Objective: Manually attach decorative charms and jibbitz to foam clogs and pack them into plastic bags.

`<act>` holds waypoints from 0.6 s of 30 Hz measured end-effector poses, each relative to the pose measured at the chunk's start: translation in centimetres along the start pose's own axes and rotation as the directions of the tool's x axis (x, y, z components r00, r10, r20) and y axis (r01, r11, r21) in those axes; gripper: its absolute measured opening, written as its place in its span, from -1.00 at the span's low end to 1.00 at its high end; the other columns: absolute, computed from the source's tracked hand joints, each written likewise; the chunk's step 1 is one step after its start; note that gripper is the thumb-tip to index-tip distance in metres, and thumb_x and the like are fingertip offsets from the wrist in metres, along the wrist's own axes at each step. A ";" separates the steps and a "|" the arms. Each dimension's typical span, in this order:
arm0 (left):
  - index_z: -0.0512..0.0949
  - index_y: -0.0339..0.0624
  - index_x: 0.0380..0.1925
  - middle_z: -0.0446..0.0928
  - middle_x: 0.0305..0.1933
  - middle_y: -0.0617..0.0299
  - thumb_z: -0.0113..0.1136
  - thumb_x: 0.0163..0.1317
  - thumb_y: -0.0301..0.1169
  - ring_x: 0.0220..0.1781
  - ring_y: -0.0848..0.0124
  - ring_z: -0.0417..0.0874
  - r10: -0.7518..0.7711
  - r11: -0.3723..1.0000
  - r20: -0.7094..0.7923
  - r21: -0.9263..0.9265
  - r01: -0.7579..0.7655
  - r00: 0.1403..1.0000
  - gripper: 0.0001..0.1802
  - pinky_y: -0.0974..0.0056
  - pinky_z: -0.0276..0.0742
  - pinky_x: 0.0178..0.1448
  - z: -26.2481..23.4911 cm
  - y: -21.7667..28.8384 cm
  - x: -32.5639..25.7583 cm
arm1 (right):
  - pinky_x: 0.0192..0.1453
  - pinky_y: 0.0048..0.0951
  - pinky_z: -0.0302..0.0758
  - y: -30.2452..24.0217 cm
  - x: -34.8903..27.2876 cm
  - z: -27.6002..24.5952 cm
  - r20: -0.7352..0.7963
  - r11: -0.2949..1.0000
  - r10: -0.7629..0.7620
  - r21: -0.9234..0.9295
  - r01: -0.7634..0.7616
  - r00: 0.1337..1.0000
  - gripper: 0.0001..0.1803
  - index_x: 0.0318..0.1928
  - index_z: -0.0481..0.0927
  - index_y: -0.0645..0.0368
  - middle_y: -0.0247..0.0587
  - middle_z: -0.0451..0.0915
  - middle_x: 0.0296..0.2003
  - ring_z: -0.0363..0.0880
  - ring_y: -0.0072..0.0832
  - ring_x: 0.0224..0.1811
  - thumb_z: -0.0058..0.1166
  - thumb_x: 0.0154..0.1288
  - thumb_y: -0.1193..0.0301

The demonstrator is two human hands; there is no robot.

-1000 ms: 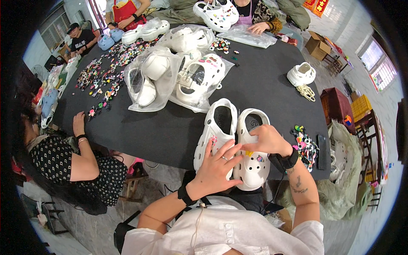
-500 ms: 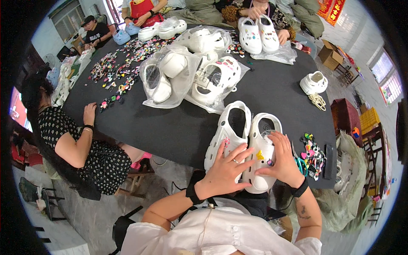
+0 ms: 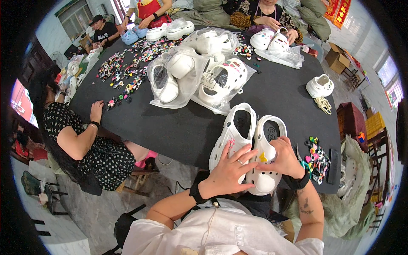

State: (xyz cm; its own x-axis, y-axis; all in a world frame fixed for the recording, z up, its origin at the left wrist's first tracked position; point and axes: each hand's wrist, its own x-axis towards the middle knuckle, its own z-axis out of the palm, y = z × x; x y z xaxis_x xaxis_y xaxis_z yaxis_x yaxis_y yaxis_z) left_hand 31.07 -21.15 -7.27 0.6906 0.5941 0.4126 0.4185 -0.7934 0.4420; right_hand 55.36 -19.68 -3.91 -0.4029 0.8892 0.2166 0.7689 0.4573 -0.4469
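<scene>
Two white clogs, the left clog (image 3: 226, 138) and the right clog (image 3: 264, 148), sit side by side at the near edge of the dark table (image 3: 178, 131), toes near, heels far; the right one's long axis runs nearly straight near to far, the left one's slants from near left to far right. The left hand (image 3: 228, 173) lies spread across both, unclenched; the right hand (image 3: 287, 160) curves over the right clog's right side, though whether it grasps anything I cannot tell.

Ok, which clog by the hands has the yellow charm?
The right white clog, partly under the right hand; the left clog has a pink charm instead.
</scene>
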 end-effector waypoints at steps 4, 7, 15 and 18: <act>0.58 0.08 0.04 0.26 0.45 0.23 0.42 -0.01 0.06 0.54 0.18 0.11 -0.002 1.000 -0.014 0.012 0.003 1.000 -0.39 -0.35 -0.22 0.53 0.1 0.0 -0.4 | 0.23 -0.18 0.27 -1.1 0.5 -0.7 0.126 0.993 0.096 0.062 -0.105 0.987 -0.29 -0.29 0.59 0.34 -0.02 0.59 -0.45 0.58 -0.15 -0.33 0.55 -0.32 0.01; 0.58 0.09 0.04 0.26 0.44 0.23 0.42 -0.01 0.05 0.54 0.17 0.11 0.005 1.000 -0.016 0.011 -0.005 1.000 -0.39 -0.35 -0.21 0.52 0.1 0.1 -0.3 | 0.27 -0.16 0.22 -1.0 -0.2 -0.4 0.078 0.994 0.086 0.064 -0.091 0.993 -0.28 -0.22 0.56 0.29 -0.01 0.58 -0.35 0.56 -0.14 -0.22 0.55 -0.30 0.02; 0.57 0.06 0.07 0.25 0.43 0.12 0.48 -0.06 -0.07 0.51 0.06 0.13 -0.036 0.999 -0.019 -0.013 0.036 0.999 -0.36 -0.28 -0.08 0.51 -0.8 0.7 0.3 | 0.56 -0.14 -0.07 -1.5 -5.5 3.3 -0.249 0.957 0.236 0.227 -0.181 0.939 0.44 0.48 -0.16 0.30 0.19 -0.12 0.46 -0.14 0.01 0.55 0.63 -0.31 0.23; 0.34 -0.07 0.29 0.10 0.45 -0.16 0.62 -0.23 -0.17 0.49 -0.18 0.07 -0.026 0.996 -0.408 -0.093 -0.014 0.913 0.00 -0.18 -0.01 0.50 0.2 -1.6 -1.1 | 0.59 -0.20 -0.17 -1.3 -7.8 5.2 -0.182 0.855 0.326 0.474 -0.208 0.928 0.65 0.50 -0.39 0.29 0.12 -0.23 0.51 -0.24 -0.17 0.58 0.69 -0.41 0.23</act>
State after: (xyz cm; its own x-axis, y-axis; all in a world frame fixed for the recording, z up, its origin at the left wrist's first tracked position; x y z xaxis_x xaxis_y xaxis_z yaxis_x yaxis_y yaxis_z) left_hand 29.82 -20.58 -8.60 0.3790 0.6165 0.6901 0.3525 -0.7857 0.5083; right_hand 54.93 -27.26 -9.59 -0.0330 0.9765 0.2129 0.5061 0.2000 -0.8390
